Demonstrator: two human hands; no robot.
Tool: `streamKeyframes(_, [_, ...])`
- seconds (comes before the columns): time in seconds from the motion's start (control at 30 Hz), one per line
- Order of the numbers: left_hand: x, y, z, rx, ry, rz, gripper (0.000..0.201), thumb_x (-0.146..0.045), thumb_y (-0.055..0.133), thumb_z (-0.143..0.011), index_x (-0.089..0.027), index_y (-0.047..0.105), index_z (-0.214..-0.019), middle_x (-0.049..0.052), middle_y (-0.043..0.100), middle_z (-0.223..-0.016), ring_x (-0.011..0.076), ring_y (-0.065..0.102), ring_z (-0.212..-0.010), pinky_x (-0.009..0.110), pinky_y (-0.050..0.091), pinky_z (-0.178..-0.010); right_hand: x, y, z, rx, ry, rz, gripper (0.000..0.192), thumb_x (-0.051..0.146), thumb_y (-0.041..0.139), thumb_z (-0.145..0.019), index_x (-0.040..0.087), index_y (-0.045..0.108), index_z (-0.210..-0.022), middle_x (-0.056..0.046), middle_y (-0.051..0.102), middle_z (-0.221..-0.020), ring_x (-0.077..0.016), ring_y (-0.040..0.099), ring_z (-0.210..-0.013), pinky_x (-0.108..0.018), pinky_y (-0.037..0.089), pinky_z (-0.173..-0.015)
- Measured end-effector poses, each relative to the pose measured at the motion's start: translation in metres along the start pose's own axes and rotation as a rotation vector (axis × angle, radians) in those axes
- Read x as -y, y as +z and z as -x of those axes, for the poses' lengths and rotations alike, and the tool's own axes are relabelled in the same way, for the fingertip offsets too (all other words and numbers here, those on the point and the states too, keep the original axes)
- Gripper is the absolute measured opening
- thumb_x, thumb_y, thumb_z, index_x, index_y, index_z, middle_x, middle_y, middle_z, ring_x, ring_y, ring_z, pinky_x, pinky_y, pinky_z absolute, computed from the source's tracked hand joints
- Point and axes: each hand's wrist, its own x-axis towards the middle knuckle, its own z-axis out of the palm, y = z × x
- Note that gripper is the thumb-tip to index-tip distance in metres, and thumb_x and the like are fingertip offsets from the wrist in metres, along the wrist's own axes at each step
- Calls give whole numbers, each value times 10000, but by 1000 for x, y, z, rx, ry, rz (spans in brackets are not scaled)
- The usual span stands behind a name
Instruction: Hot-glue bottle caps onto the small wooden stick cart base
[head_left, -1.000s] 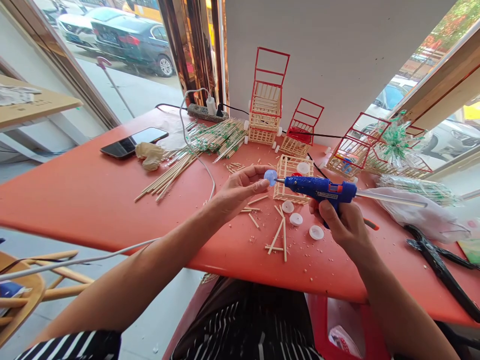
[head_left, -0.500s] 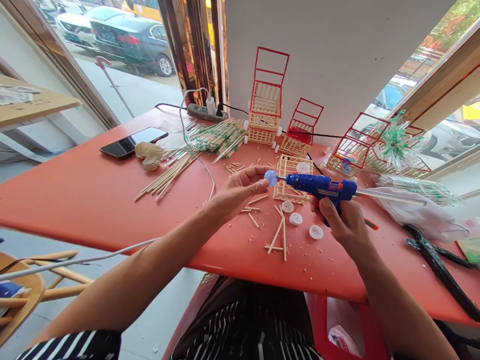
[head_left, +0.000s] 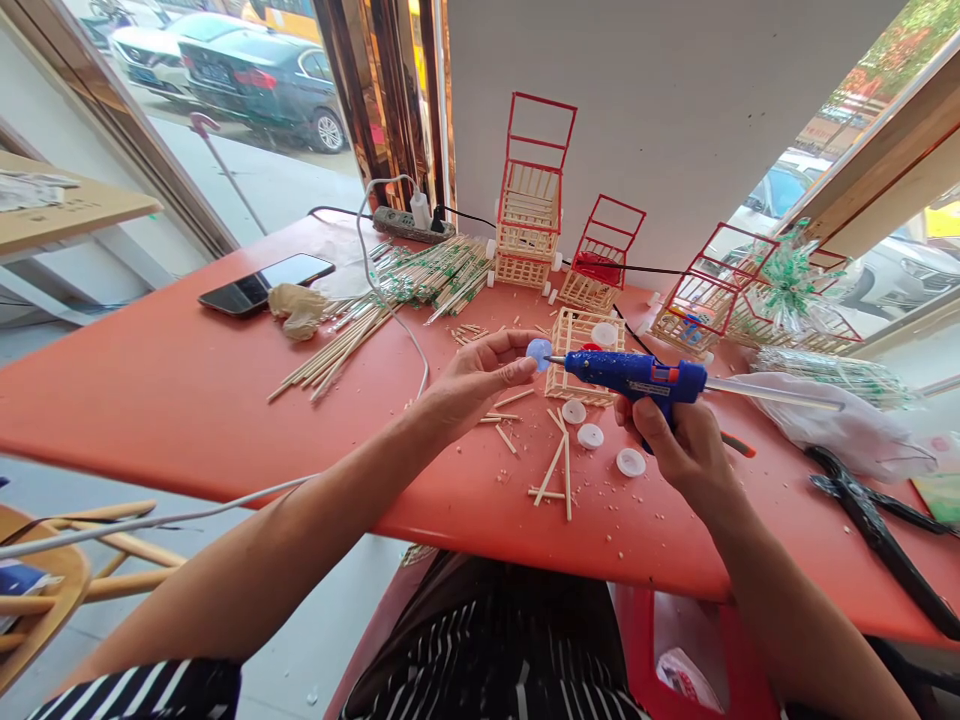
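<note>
My left hand pinches a small pale-blue bottle cap between thumb and fingers. Wrapped around the handle of a blue hot glue gun is my right hand. The gun's metal nozzle points left and meets the cap's side, or very nearly so. A clear glue stick juts from the gun's rear. Behind the gun, partly covered, sits a small basket of wooden sticks with a white cap on it. Several more white caps lie below the gun beside cut sticks.
Stick-built carts with red handles stand along the back. Bundled sticks, a phone and a power strip are at the left. Black-handled pliers and a plastic bag lie right. A white cable crosses the table.
The glue gun and my right hand have shifted slightly left, with the nozzle still at the cap. My left hand keeps its pinch almost unmoved.
</note>
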Motion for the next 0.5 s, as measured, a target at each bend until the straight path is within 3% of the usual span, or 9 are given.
streamKeyframes(0.27, [1, -1, -1, -3, 6, 5, 465, -443, 1003, -685, -214, 824, -1048, 42, 789, -1017, 160, 703, -959, 258, 532, -845, -5, 2, 0, -19, -16, -23, 654, 786, 489, -981, 185, 671, -796, -17, 551, -609, -136, 448, -532, -313, 282, -518])
streamKeyframes(0.5, [-1, 1, 0, 6, 8, -30, 459, -453, 989, -697, -205, 809, -1038, 47, 785, -1015, 147, 704, -953, 243, 545, -831, 10, 0, 1, -88, -25, -432, 507, 686, 577, -1000, 210, 683, -860, -24, 563, -699, -164, 478, -621, -328, 361, -574])
